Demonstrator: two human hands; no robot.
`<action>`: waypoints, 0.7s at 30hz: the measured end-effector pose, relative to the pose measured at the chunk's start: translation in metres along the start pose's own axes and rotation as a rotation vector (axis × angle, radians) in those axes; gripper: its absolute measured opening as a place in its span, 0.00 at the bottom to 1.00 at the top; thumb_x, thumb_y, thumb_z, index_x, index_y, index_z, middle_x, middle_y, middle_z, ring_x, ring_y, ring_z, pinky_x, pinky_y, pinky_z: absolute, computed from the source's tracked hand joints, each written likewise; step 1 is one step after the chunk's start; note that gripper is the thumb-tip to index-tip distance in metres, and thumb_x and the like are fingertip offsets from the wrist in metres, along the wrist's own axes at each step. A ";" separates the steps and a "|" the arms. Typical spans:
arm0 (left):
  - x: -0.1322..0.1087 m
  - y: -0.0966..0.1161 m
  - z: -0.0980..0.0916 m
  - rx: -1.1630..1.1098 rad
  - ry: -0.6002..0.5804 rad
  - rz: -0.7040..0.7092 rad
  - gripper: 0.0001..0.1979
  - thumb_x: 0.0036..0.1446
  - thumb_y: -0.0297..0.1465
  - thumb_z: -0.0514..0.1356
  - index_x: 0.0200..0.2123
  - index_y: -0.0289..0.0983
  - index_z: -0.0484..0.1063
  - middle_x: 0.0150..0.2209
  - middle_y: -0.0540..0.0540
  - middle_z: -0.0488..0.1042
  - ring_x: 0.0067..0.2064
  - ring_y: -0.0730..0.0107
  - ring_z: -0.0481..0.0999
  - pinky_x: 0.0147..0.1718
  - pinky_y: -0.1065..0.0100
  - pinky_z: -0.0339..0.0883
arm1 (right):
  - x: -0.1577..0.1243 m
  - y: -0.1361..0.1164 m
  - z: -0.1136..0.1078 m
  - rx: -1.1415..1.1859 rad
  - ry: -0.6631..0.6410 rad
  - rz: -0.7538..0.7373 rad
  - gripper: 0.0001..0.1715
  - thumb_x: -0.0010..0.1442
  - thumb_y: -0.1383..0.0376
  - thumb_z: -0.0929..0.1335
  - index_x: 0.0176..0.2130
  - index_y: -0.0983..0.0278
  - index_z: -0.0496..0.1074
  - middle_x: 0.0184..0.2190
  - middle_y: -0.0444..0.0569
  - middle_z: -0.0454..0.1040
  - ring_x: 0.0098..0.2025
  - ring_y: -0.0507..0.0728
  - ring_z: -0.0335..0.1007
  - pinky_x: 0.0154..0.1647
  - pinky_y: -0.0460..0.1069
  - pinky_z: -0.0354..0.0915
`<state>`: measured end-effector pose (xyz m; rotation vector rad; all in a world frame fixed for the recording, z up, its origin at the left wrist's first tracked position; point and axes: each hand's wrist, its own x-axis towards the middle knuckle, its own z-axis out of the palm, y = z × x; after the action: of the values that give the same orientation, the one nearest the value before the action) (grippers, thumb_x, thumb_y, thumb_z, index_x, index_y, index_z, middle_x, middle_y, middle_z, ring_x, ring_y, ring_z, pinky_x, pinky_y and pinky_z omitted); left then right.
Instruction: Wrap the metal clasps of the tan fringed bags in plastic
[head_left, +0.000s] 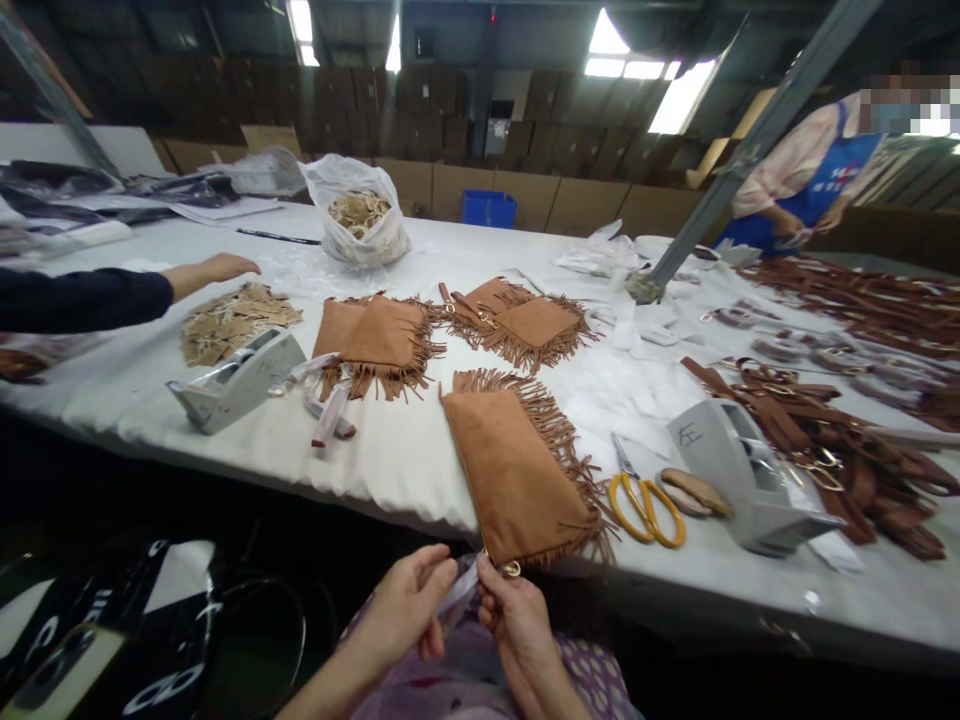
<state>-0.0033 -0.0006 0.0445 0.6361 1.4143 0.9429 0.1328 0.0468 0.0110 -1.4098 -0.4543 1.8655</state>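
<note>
A brown fringed pouch [514,470] lies at the table's front edge, one corner toward me. At that corner my right hand [521,620] is closed, pinching the upper end of a strap in clear plastic wrap [463,592] beside a gold metal clip [512,569]. My left hand [409,605] is beside the strap, fingers loosely curled and apart; whether it touches the strap is unclear. The strap's lower part is hidden between the hands. Yellow-handled scissors [646,510] lie right of the pouch.
More fringed pouches [375,330] lie farther back. Tape dispensers [236,380] stand left and right, the right one by brown straps [840,450]. A bag of tan pieces [358,215] stands behind. Another person's arm [202,275] reaches over a tan pile [236,325]; a co-worker [802,190] stands back right.
</note>
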 end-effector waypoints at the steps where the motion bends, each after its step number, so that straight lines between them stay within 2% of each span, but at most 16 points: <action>1: 0.007 0.001 0.010 -0.008 -0.075 -0.024 0.32 0.47 0.55 0.58 0.41 0.32 0.70 0.25 0.46 0.76 0.14 0.76 0.67 0.12 0.75 0.55 | 0.000 0.000 0.000 -0.006 -0.017 -0.013 0.25 0.31 0.56 0.80 0.17 0.68 0.67 0.11 0.39 0.63 0.13 0.44 0.53 0.13 0.41 0.49; 3: 0.018 -0.003 0.023 -0.015 -0.147 -0.031 0.29 0.44 0.56 0.59 0.29 0.33 0.69 0.21 0.48 0.73 0.14 0.77 0.67 0.12 0.76 0.53 | -0.001 -0.001 -0.002 -0.013 -0.040 -0.040 0.25 0.30 0.56 0.80 0.17 0.67 0.67 0.10 0.37 0.60 0.13 0.44 0.51 0.12 0.42 0.47; 5: 0.022 -0.009 0.028 -0.033 -0.145 -0.006 0.28 0.44 0.56 0.60 0.23 0.34 0.66 0.17 0.51 0.69 0.12 0.81 0.61 0.11 0.77 0.48 | -0.001 -0.003 -0.003 -0.010 -0.050 -0.054 0.25 0.30 0.56 0.80 0.17 0.68 0.67 0.10 0.36 0.59 0.13 0.43 0.50 0.12 0.41 0.46; 10: 0.019 -0.012 0.021 -0.176 -0.153 -0.029 0.26 0.43 0.54 0.62 0.20 0.36 0.61 0.12 0.58 0.59 0.10 0.87 0.47 0.11 0.76 0.36 | -0.002 -0.010 -0.006 -0.026 -0.174 -0.006 0.23 0.31 0.58 0.80 0.20 0.70 0.71 0.14 0.40 0.65 0.16 0.43 0.53 0.15 0.41 0.49; 14: 0.019 -0.016 0.022 -0.215 -0.131 -0.041 0.25 0.43 0.53 0.63 0.22 0.36 0.63 0.13 0.60 0.57 0.11 0.86 0.44 0.12 0.76 0.33 | -0.001 -0.003 -0.008 -0.058 -0.244 -0.014 0.23 0.33 0.56 0.79 0.21 0.69 0.72 0.16 0.42 0.67 0.17 0.45 0.55 0.16 0.41 0.52; 17: 0.022 -0.028 0.025 -0.216 -0.080 -0.066 0.26 0.41 0.54 0.64 0.22 0.37 0.63 0.12 0.61 0.53 0.13 0.86 0.42 0.13 0.76 0.33 | 0.000 -0.003 -0.020 -0.252 -0.278 -0.083 0.24 0.37 0.50 0.76 0.20 0.68 0.72 0.14 0.42 0.66 0.15 0.46 0.55 0.16 0.43 0.52; 19: 0.027 -0.038 0.026 -0.218 -0.034 -0.071 0.27 0.39 0.55 0.64 0.21 0.37 0.62 0.13 0.62 0.49 0.14 0.85 0.40 0.14 0.76 0.34 | 0.001 -0.019 -0.042 -0.491 -0.217 -0.211 0.26 0.43 0.47 0.73 0.17 0.67 0.71 0.12 0.42 0.65 0.14 0.47 0.55 0.16 0.44 0.50; 21: 0.032 -0.047 0.024 -0.221 0.011 -0.009 0.28 0.35 0.55 0.66 0.18 0.36 0.63 0.14 0.60 0.50 0.17 0.83 0.45 0.15 0.76 0.40 | -0.001 -0.053 -0.077 -0.666 0.012 -0.427 0.28 0.47 0.46 0.70 0.14 0.66 0.69 0.11 0.43 0.64 0.15 0.49 0.55 0.18 0.45 0.50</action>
<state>0.0252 0.0066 -0.0099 0.4595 1.2996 1.0789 0.2227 0.0702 0.0212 -1.5662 -1.3472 1.4046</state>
